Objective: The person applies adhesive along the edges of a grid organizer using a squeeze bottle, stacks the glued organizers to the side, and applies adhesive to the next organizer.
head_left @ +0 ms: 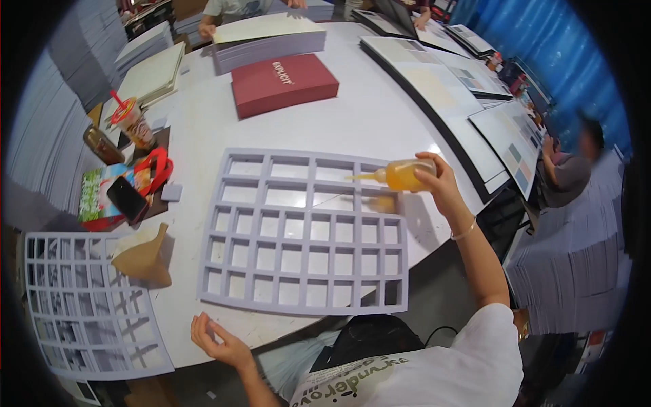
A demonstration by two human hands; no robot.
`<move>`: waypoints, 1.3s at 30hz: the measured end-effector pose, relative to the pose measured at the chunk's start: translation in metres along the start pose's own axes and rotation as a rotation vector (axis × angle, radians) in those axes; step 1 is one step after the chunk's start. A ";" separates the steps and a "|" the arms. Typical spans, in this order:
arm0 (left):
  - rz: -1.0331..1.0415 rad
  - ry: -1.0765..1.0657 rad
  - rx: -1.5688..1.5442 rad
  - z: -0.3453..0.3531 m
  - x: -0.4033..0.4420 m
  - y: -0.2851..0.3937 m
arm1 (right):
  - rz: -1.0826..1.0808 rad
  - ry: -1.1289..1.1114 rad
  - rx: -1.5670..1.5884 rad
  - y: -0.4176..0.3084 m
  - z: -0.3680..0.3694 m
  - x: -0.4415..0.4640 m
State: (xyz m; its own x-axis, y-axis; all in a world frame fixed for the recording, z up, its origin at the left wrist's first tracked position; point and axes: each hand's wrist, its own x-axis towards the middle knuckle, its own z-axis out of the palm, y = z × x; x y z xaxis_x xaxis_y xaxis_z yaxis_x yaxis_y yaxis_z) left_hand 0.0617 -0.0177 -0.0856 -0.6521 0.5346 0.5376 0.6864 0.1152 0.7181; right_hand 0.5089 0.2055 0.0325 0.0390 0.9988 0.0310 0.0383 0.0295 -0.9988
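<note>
My right hand [441, 182] is wrapped round a clear squeeze bottle [401, 176] of yellow liquid. The bottle lies nearly level, its thin nozzle pointing left over the upper right cells of a pale grey grid frame [302, 212]. That frame lies flat on the white table, its near right corner reaching past the edge. My left hand [218, 341] is at the table's near edge, below the frame's lower left corner. Its fingers are loosely curled and apart, with nothing seen in them.
A second grid frame [95, 294] overhangs the left edge, with a folded brown card piece [144, 256] on it. A phone [127, 197], a bag and a drink cup [133, 125] stand left. A red box [285, 84] sits ahead. Other people work at the far and right sides.
</note>
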 end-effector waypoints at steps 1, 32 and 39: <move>-0.014 -0.008 0.000 0.000 0.000 0.000 | -0.038 0.023 -0.059 0.006 -0.014 0.015; -0.057 -0.047 0.015 0.000 -0.003 -0.007 | -0.023 0.160 -0.055 0.002 -0.105 -0.022; -0.042 -0.039 0.029 0.002 -0.004 -0.014 | -0.036 0.117 -0.134 0.013 -0.124 0.020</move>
State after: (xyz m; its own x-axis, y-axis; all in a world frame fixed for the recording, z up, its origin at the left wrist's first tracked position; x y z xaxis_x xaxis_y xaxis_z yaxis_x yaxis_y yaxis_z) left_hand 0.0552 -0.0200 -0.0987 -0.6681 0.5610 0.4888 0.6679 0.1627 0.7263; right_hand 0.6341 0.2208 0.0243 0.1513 0.9854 0.0784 0.1740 0.0515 -0.9834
